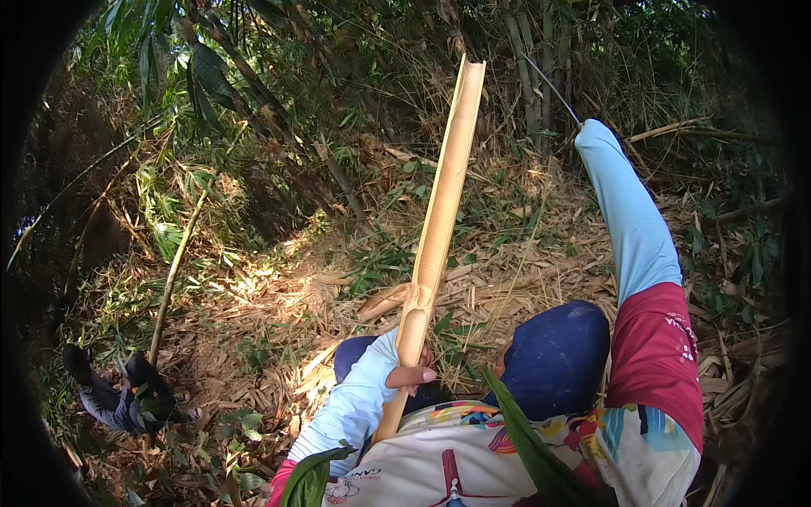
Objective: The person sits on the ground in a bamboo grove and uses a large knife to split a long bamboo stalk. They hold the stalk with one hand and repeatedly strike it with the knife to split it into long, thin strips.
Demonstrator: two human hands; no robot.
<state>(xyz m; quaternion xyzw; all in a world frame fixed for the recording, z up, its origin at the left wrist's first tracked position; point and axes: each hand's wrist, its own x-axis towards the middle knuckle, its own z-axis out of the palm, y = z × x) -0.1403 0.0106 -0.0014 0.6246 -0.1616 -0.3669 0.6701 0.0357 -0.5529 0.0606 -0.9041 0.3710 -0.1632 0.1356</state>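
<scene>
A long piece of split bamboo (pixel 444 203), hollow side up, slants from my lap up toward the bamboo clump, with a node showing in its lower part. My left hand (pixel 411 377) is closed round its lower end, thumb across the front. My right arm is stretched far forward and to the right in a light blue sleeve. A long-bladed knife (pixel 553 89), seen almost edge-on, sticks out up and left from my right hand (pixel 581 128). The sleeve hides most of that hand's fingers. The blade is apart from the bamboo.
Another person (pixel 131 397) sits low at the far left beside a leaning bamboo pole (pixel 179 262). Dry leaves and split scraps (pixel 507 283) cover the ground. Standing bamboo stems (pixel 528 72) rise ahead. My bent knee (pixel 553 359) lies between my arms; green leaf strips (pixel 541 444) cross my front.
</scene>
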